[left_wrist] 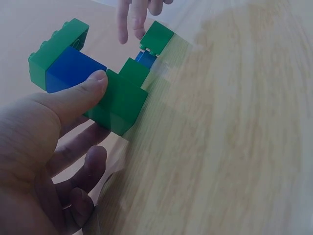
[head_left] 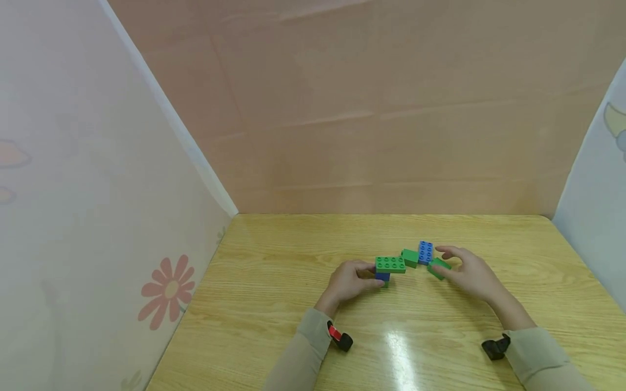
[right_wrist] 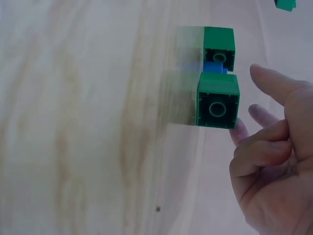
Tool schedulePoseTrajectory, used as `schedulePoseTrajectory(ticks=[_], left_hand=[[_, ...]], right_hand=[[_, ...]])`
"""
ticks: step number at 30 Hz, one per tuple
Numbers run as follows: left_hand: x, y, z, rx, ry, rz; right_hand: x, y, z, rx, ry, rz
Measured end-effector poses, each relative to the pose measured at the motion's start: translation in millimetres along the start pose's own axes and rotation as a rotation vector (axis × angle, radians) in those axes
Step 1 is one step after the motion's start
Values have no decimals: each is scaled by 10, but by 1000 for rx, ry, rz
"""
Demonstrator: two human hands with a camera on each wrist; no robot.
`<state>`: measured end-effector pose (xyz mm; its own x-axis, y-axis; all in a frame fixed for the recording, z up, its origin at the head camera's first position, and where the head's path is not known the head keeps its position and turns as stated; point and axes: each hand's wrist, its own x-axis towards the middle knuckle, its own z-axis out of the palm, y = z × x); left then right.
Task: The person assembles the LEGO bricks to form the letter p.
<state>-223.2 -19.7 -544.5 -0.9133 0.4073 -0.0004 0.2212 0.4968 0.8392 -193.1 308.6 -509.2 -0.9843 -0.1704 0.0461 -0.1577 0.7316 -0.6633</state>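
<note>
My left hand [head_left: 348, 281] grips a small stack of toy building bricks, thumb on one side and fingers on the other. A long green brick [head_left: 390, 265] tops the stack and overhangs to the right. Under it sits a blue brick [left_wrist: 73, 71], with a green brick [left_wrist: 120, 103] at the bottom, close to the table. My right hand [head_left: 470, 274] hovers with thumb and fingers apart around a loose green brick [right_wrist: 218, 103], which lies on its side, hollow underside showing. Whether a fingertip touches that brick is unclear. Beside it lies a blue brick [head_left: 425, 252], studs up.
Another green brick [head_left: 409, 258] lies between the stack and the blue brick. The wooden table [head_left: 274, 255] meets a brown back panel [head_left: 381, 108]. A pale wall with a printed flower [head_left: 171, 289] stands on the left, another pale wall [head_left: 594, 179] on the right.
</note>
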Motion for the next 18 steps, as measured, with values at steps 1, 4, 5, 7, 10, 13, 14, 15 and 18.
schedulePoseTrajectory(ticks=[1,4,5,7,10,13,14,15,18], left_hand=[[-3,5,-1,1,0,1],[-6,14,-3,1,0,5],[-6,15,-4,2,0,8],[-6,15,-7,1,0,12],[-6,13,-9,-1,0,20],[-7,11,-8,0,2,23],[-9,13,-8,1,3,22],[-11,14,-7,2,4,21],[-15,17,-4,5,6,17]], right_hand=[[1,9,0,-7,-1,1],[7,29,-5,-27,-1,5],[9,32,-6,-34,-3,8],[13,43,-9,-51,-9,17],[13,54,-8,-70,-23,34],[13,57,-1,-93,-33,41],[13,57,2,-97,-37,43],[13,57,3,-97,-44,43],[11,49,5,-94,-59,44]])
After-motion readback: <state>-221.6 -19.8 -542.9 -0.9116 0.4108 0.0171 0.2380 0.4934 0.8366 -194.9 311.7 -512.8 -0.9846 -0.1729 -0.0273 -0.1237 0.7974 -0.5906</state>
